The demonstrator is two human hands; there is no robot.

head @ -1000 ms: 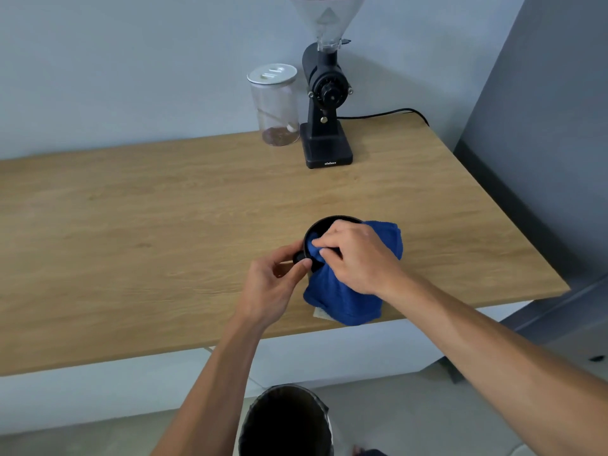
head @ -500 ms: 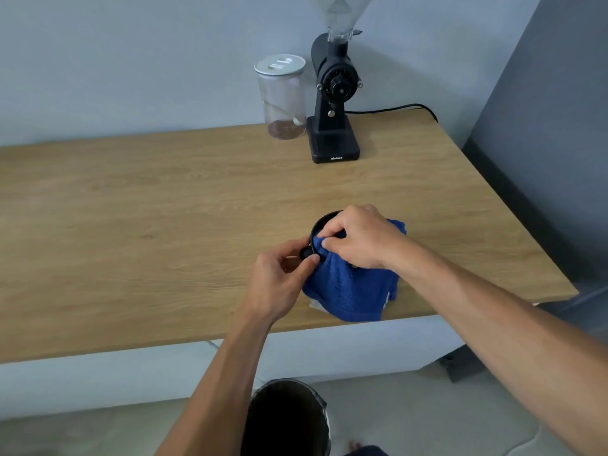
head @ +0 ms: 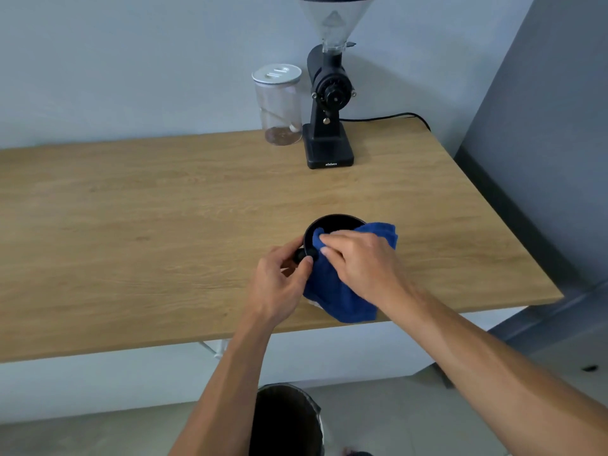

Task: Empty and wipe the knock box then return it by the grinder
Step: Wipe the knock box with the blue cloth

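Note:
The black round knock box [head: 335, 223] stands on the wooden table [head: 148, 232] near its front edge. My left hand [head: 279, 284] grips the box's left side at a small black knob. My right hand [head: 358, 261] presses a blue cloth [head: 342, 297] over the box's near rim and into it. The cloth drapes down over the box's front and right side, hiding most of it. The black grinder [head: 329, 120] with a clear hopper stands at the back of the table, well behind the box.
A clear jar [head: 279, 106] with a metal lid stands left of the grinder. The grinder's black cable [head: 388, 117] runs right along the wall. A dark waste bin [head: 286, 422] sits on the floor below the table edge. A grey wall panel [head: 539, 126] borders the table's right side.
My right hand with the cloth has shifted slightly to the left inside the box rim. My left hand keeps its hold. The camera has tilted, showing more of the grinder.

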